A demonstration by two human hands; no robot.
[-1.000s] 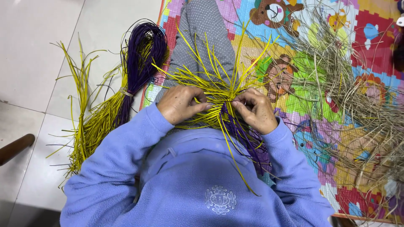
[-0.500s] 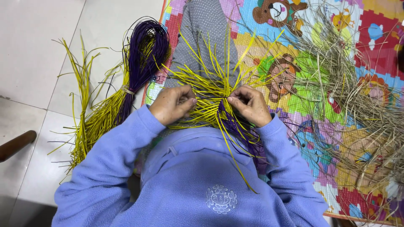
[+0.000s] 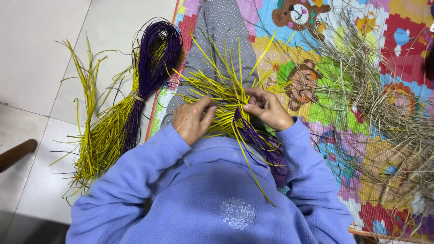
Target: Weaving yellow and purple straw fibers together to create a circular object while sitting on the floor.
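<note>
Yellow straw strips [image 3: 226, 97] | my left hand [image 3: 192, 121] pinches them | my right hand [image 3: 269, 108] grips them | purple bundle [image 3: 153, 58] lies on floor

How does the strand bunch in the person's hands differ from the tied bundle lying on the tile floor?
The worked bunch is held over the lap by the left hand and right hand; the floor bundle lies untouched on the tiles. The worked bunch fans out in crossing directions; the floor bundle lies mostly parallel, bound by a band, its purple strands looped at the top. The floor bundle looks longer. Both mix yellow and purple strands.
</note>
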